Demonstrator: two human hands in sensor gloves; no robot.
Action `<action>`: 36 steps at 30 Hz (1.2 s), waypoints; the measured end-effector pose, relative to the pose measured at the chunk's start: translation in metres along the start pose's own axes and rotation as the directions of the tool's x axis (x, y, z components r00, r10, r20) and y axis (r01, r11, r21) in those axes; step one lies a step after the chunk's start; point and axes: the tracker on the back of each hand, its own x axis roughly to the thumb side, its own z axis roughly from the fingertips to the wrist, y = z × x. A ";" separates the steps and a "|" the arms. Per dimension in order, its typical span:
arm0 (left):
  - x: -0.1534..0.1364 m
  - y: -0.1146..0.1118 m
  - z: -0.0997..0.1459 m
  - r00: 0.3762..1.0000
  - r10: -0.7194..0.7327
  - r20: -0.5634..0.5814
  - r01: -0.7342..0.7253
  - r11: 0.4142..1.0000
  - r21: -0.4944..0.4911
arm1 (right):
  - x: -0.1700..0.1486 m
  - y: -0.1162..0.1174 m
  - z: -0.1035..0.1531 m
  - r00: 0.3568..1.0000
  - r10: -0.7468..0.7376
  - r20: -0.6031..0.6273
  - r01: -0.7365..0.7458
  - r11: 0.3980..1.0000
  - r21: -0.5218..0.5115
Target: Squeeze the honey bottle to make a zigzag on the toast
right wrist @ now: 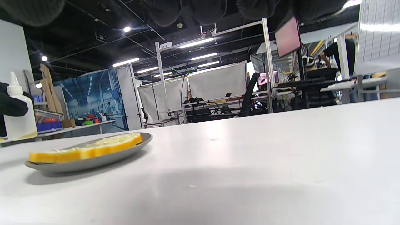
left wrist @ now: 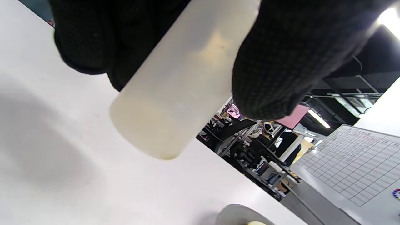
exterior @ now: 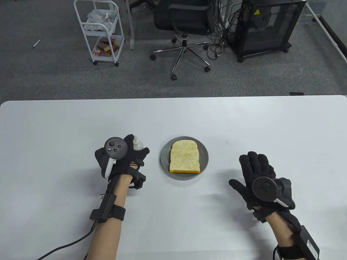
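Note:
A slice of toast lies on a grey plate at the table's middle; both show in the right wrist view, toast on plate. My left hand grips a translucent white honey bottle left of the plate, upright, its nozzle poking up above the fingers. In the left wrist view the bottle is held a little above the table. It also shows in the right wrist view. My right hand is open and empty, fingers spread flat, right of the plate.
The white table has bare surface around the plate. Beyond its far edge stand a white cart, an office chair and a black cabinet on the floor.

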 end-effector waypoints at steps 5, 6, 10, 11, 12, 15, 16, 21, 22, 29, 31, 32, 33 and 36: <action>-0.003 -0.014 -0.022 0.997 -0.054 -0.063 0.055 0.998 0.014 | -0.002 -0.002 0.001 0.999 0.044 0.000 -0.044 0.999 0.000; -0.003 -0.016 -0.024 0.996 -0.054 -0.069 0.056 0.998 0.029 | -0.002 -0.003 0.001 0.998 0.055 -0.001 -0.055 0.998 0.000; -0.009 -0.026 -0.033 0.993 -0.049 -0.105 0.052 0.998 0.028 | -0.003 -0.005 0.002 0.996 0.092 -0.003 -0.092 0.996 -0.005; -0.012 -0.028 -0.035 0.992 -0.043 -0.114 0.047 0.999 0.028 | -0.003 -0.005 0.002 0.996 0.091 -0.001 -0.091 0.996 -0.005; -0.015 -0.031 -0.036 0.991 -0.028 -0.133 0.032 0.999 0.028 | -0.003 -0.005 0.002 0.996 0.088 -0.001 -0.088 0.996 -0.004; -0.021 -0.037 -0.037 0.987 -0.003 -0.160 0.005 1.000 0.017 | -0.003 -0.005 0.002 0.997 0.078 -0.001 -0.078 0.997 -0.003; -0.022 -0.039 -0.037 0.986 -0.010 -0.164 0.013 1.000 0.018 | -0.003 -0.004 0.003 0.997 0.078 -0.001 -0.078 0.997 -0.003; -0.024 -0.038 -0.033 0.983 -0.007 -0.185 0.009 1.000 0.009 | -0.004 -0.005 0.003 0.997 0.075 -0.018 -0.075 0.997 -0.010; -0.024 -0.035 -0.030 0.984 -0.002 -0.181 0.005 1.000 0.017 | -0.005 -0.005 0.003 0.997 0.070 -0.021 -0.070 0.997 -0.009; -0.004 0.007 0.011 0.991 -0.135 -0.004 0.135 0.988 0.070 | -0.006 -0.010 0.004 0.998 0.057 -0.031 -0.057 0.998 -0.031; 0.002 0.021 0.037 0.985 -0.164 0.050 0.153 0.974 0.166 | -0.005 -0.012 0.004 0.998 0.056 -0.027 -0.057 0.998 -0.038; 0.004 0.023 0.043 0.984 -0.160 0.076 0.145 0.975 0.168 | -0.004 -0.014 0.005 0.998 0.059 -0.027 -0.061 0.997 -0.044; 0.007 0.028 0.056 0.981 -0.168 0.095 0.151 0.975 0.164 | -0.004 -0.016 0.006 0.998 0.065 -0.019 -0.066 0.996 -0.056; 0.018 0.037 0.083 0.951 -0.264 0.159 0.234 0.954 0.185 | -0.002 -0.019 0.008 0.997 0.070 -0.014 -0.071 0.995 -0.071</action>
